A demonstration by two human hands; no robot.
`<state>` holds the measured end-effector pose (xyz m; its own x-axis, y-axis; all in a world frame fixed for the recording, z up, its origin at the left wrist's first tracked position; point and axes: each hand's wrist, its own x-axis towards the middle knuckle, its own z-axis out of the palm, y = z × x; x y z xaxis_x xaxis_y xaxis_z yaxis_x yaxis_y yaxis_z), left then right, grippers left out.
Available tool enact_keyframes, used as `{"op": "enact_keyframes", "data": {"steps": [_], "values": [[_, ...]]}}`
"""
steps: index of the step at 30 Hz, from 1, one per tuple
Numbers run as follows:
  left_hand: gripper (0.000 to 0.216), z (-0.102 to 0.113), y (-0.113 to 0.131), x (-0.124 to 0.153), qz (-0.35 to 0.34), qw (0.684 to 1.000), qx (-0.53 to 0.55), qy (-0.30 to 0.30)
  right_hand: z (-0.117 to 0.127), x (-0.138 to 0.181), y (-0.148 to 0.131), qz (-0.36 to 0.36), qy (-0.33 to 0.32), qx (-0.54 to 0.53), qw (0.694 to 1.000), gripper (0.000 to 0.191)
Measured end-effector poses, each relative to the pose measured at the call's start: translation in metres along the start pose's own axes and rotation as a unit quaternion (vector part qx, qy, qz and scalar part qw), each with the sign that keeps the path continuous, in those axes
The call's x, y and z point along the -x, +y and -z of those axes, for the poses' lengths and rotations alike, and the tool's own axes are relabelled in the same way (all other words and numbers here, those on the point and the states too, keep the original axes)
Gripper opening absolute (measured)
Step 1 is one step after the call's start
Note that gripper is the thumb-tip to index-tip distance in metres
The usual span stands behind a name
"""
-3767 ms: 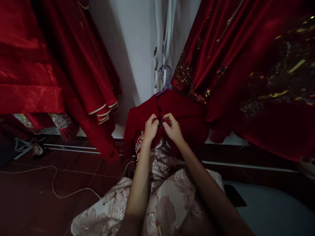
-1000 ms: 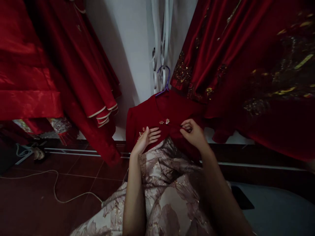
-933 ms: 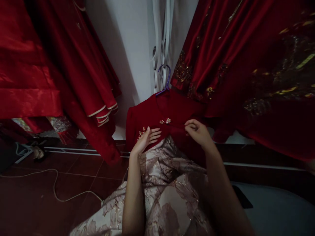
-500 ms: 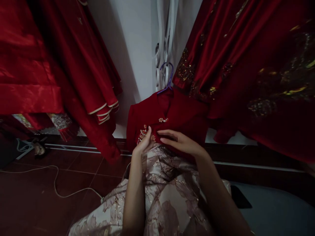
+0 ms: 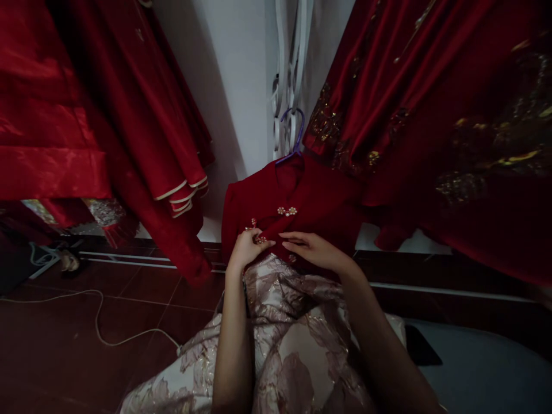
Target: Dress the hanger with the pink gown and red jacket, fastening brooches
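A red jacket (image 5: 328,190) hangs in front of me from a purple hanger (image 5: 299,135). Its front carries beaded clasps; the upper beaded clasp (image 5: 287,211) spans the front opening. My left hand (image 5: 248,248) is closed on the jacket's left front edge, thumb pointing right, beside a beaded ornament (image 5: 259,239) that the fingers partly cover. My right hand (image 5: 317,250) lies against the other side of the front, fingers stretched out to the left with a gap between them. Just below those fingertips shows another small beaded clasp (image 5: 292,258). The fingertips of both hands are close but apart.
Red garments (image 5: 142,115) hang at left, and gold-embroidered red garments (image 5: 388,103) at right. White scrolled metalwork (image 5: 282,75) holds the hanger. A pale floral skirt (image 5: 302,351) covers my lap. A white cable (image 5: 99,322) crosses the tiled floor.
My left hand has turned and its fingers have curled over the jacket edge, covering part of the beaded ornament. The upper clasp shows more fully. My right hand has shifted slightly.
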<state>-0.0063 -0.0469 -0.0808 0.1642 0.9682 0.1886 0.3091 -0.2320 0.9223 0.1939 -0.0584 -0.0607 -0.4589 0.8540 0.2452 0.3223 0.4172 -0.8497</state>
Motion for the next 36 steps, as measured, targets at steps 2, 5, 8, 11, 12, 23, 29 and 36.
{"op": "enact_keyframes", "data": {"steps": [2,5,8,11,12,23,29,36], "values": [[0.034,0.007,-0.003,0.0,-0.009,0.997,-0.03,0.066,-0.001,-0.001,0.008,-0.003,0.02,0.032,0.999,0.036],[0.031,0.01,-0.009,-0.003,0.0,0.993,-0.005,0.115,-0.006,-0.004,0.018,-0.01,0.047,0.075,0.996,0.044],[0.032,0.009,-0.012,-0.006,0.012,0.992,0.019,0.121,-0.014,-0.008,0.024,-0.005,0.086,0.102,0.991,0.044],[0.033,0.01,-0.008,-0.003,0.013,0.997,0.054,0.055,-0.022,-0.013,0.022,-0.01,0.117,0.1,0.988,0.032],[0.033,0.012,-0.006,-0.001,0.009,0.998,0.067,0.017,-0.024,-0.014,0.019,-0.014,0.123,0.091,0.988,0.027],[0.036,0.029,0.017,0.021,0.048,0.977,0.18,-0.106,-0.045,-0.016,-0.005,-0.037,0.179,0.017,0.983,0.045],[0.041,0.026,0.014,0.017,0.047,0.973,0.184,-0.127,-0.046,-0.017,-0.006,-0.013,0.18,0.016,0.983,0.033],[0.029,0.024,-0.018,-0.004,-0.056,0.985,0.098,0.129,-0.026,-0.012,-0.009,-0.044,0.213,0.06,0.974,0.029]]}}
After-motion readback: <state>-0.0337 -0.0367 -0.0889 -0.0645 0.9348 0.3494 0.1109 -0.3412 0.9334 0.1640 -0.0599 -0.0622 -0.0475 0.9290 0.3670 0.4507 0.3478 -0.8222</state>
